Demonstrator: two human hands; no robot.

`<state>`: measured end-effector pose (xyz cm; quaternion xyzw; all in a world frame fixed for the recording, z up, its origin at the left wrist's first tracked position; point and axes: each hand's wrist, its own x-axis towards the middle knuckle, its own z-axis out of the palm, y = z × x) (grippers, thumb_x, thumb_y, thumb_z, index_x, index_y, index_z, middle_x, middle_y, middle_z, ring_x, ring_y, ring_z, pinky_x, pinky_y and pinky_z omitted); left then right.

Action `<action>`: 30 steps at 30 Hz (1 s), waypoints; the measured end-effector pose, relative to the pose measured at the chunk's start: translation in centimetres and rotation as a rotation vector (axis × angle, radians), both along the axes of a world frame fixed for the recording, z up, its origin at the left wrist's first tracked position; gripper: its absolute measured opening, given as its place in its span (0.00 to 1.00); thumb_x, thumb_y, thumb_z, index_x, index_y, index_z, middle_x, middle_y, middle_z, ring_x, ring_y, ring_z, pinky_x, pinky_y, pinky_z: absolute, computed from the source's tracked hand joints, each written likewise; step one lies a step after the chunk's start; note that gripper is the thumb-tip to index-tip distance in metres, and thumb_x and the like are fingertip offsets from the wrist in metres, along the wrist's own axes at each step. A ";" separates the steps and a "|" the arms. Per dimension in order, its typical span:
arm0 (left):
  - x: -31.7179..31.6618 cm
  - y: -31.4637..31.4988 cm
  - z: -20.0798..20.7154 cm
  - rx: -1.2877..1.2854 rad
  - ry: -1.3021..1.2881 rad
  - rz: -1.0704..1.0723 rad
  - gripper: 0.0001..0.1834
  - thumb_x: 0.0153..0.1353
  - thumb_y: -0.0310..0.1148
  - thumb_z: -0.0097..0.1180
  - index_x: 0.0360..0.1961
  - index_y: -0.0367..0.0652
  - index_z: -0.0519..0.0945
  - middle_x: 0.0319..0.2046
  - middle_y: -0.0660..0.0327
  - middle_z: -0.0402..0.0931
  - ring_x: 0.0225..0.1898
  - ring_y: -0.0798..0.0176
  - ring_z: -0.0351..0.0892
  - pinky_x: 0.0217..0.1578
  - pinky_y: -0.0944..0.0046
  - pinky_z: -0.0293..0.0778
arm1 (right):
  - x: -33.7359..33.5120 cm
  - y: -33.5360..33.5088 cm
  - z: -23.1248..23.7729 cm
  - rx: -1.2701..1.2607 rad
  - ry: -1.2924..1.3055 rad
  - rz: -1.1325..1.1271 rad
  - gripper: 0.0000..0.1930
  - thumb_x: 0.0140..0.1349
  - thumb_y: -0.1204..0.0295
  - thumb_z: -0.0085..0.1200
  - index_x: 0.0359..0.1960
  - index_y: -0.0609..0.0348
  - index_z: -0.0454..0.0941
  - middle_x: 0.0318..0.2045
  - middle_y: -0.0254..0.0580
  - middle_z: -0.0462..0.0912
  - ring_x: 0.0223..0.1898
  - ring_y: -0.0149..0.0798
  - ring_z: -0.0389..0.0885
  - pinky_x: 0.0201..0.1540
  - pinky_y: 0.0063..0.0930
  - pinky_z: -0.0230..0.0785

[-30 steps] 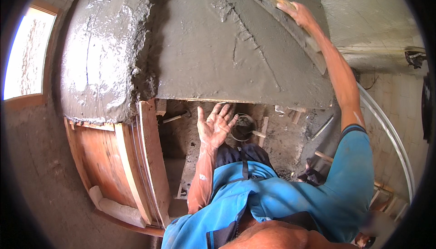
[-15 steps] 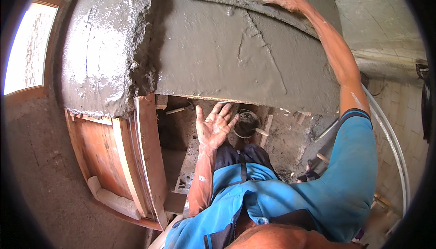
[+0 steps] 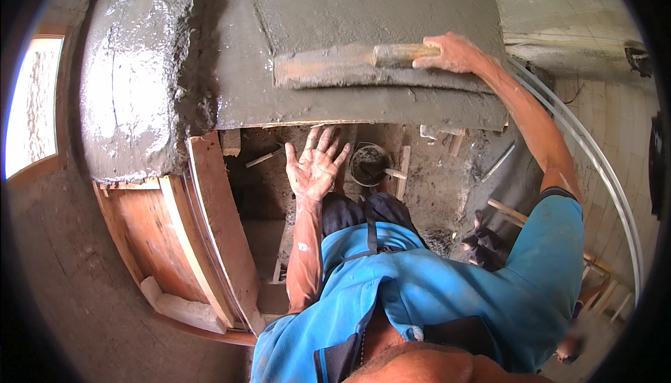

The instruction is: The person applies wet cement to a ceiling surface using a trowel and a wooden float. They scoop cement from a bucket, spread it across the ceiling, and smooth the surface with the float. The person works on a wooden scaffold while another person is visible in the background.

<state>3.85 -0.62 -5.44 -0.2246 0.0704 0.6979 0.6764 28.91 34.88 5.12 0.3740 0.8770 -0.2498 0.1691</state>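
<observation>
My right hand (image 3: 456,54) is closed round the wooden handle of a long plastering float (image 3: 325,68). The float's blade lies across the wet grey mortar (image 3: 377,5), a little in from the near edge of that surface. Past the handle, part of the blade is hidden by my hand and forearm. My left hand (image 3: 316,166) is open, palm up and fingers spread, with nothing in it. Its fingertips are by the mortar's near edge, and I cannot tell whether they touch it. Grey smears mark the palm.
Below the edge stands a bucket (image 3: 370,164) with a wooden-handled tool in it. A hammer-like tool (image 3: 264,157) lies left of it. Wooden formwork (image 3: 150,236) supports a shiny mortared block (image 3: 133,89) at left. Pale pipes (image 3: 594,152) curve down the right. Another person's foot (image 3: 479,222) shows low right.
My right hand has drawn the float toward me, from the far part of the mortar to near its front edge. The line grooves seen in the mortar there are gone. My left hand stays open.
</observation>
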 end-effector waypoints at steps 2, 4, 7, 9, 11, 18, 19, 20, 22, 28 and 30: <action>0.3 0.1 0.1 0.030 0.003 0.003 0.42 0.73 0.64 0.31 0.76 0.43 0.54 0.77 0.46 0.48 0.79 0.41 0.42 0.74 0.28 0.38 | 1.9 -2.4 -0.3 -0.007 -0.006 -0.013 0.35 0.56 0.31 0.60 0.31 0.58 0.81 0.16 0.36 0.72 0.20 0.37 0.71 0.24 0.40 0.63; 0.5 0.0 0.1 0.025 0.007 0.000 0.42 0.74 0.64 0.30 0.77 0.46 0.53 0.78 0.50 0.46 0.79 0.43 0.40 0.75 0.29 0.36 | 2.9 -4.6 0.1 -0.009 -0.011 -0.041 0.37 0.55 0.30 0.60 0.32 0.59 0.81 0.15 0.36 0.73 0.20 0.38 0.71 0.25 0.41 0.64; 0.6 -0.3 -0.4 0.050 0.018 -0.008 0.41 0.74 0.64 0.30 0.77 0.49 0.54 0.78 0.51 0.46 0.80 0.45 0.39 0.75 0.30 0.33 | 3.7 -7.7 0.8 -0.001 -0.031 -0.085 0.40 0.54 0.27 0.57 0.33 0.59 0.81 0.16 0.40 0.75 0.20 0.40 0.74 0.26 0.42 0.68; 0.7 -0.4 -0.8 0.063 0.015 -0.005 0.40 0.74 0.64 0.31 0.77 0.49 0.56 0.78 0.51 0.48 0.79 0.45 0.39 0.75 0.29 0.34 | 4.3 -9.5 0.6 0.006 -0.005 -0.109 0.38 0.55 0.29 0.59 0.34 0.59 0.82 0.15 0.37 0.73 0.19 0.38 0.71 0.24 0.40 0.65; 0.8 -0.4 -0.7 0.009 0.021 0.001 0.40 0.73 0.64 0.32 0.76 0.49 0.57 0.77 0.50 0.50 0.79 0.44 0.39 0.75 0.28 0.35 | 4.0 -11.3 1.6 -0.018 -0.056 -0.128 0.36 0.56 0.31 0.60 0.35 0.59 0.81 0.15 0.39 0.73 0.20 0.39 0.72 0.25 0.41 0.65; 0.1 -0.6 -1.9 0.026 0.042 -0.035 0.40 0.72 0.64 0.35 0.75 0.48 0.57 0.77 0.50 0.49 0.79 0.42 0.36 0.75 0.28 0.35 | 5.3 -15.3 3.7 -0.023 0.018 -0.232 0.35 0.57 0.33 0.61 0.36 0.59 0.81 0.21 0.42 0.79 0.24 0.44 0.78 0.30 0.46 0.68; 0.0 -0.7 -2.2 0.100 0.034 -0.046 0.41 0.72 0.65 0.34 0.76 0.48 0.56 0.77 0.50 0.48 0.80 0.42 0.36 0.75 0.28 0.35 | 6.3 -15.4 4.0 0.001 0.151 -0.321 0.36 0.56 0.33 0.61 0.39 0.59 0.81 0.23 0.41 0.79 0.24 0.42 0.77 0.30 0.43 0.68; -0.3 -0.8 -2.1 0.097 0.060 -0.084 0.43 0.72 0.66 0.31 0.77 0.47 0.53 0.79 0.51 0.44 0.80 0.43 0.33 0.75 0.30 0.34 | 7.4 -15.3 4.2 0.024 0.286 -0.409 0.37 0.56 0.33 0.61 0.41 0.60 0.81 0.24 0.39 0.79 0.24 0.39 0.76 0.29 0.40 0.69; -1.2 -0.8 -1.9 0.051 0.121 -0.144 0.44 0.73 0.66 0.22 0.79 0.47 0.49 0.80 0.51 0.38 0.80 0.42 0.31 0.74 0.28 0.35 | 7.6 -14.8 6.4 -0.004 0.386 -0.651 0.37 0.57 0.35 0.62 0.48 0.60 0.78 0.27 0.36 0.78 0.24 0.33 0.75 0.29 0.31 0.70; -5.9 -1.7 -0.2 -0.094 0.273 -0.038 0.44 0.73 0.66 0.23 0.77 0.44 0.54 0.78 0.48 0.49 0.79 0.43 0.40 0.75 0.32 0.41 | 4.0 -10.9 11.9 -0.172 0.780 -0.859 0.31 0.64 0.46 0.62 0.54 0.60 0.72 0.30 0.33 0.74 0.25 0.25 0.76 0.25 0.22 0.72; -8.0 -2.1 0.5 -0.127 0.303 -0.001 0.43 0.74 0.66 0.23 0.77 0.45 0.55 0.77 0.47 0.49 0.80 0.43 0.40 0.75 0.33 0.41 | -0.2 -11.5 11.4 -0.322 0.955 -0.885 0.27 0.66 0.50 0.62 0.53 0.59 0.71 0.31 0.32 0.74 0.25 0.26 0.76 0.24 0.23 0.73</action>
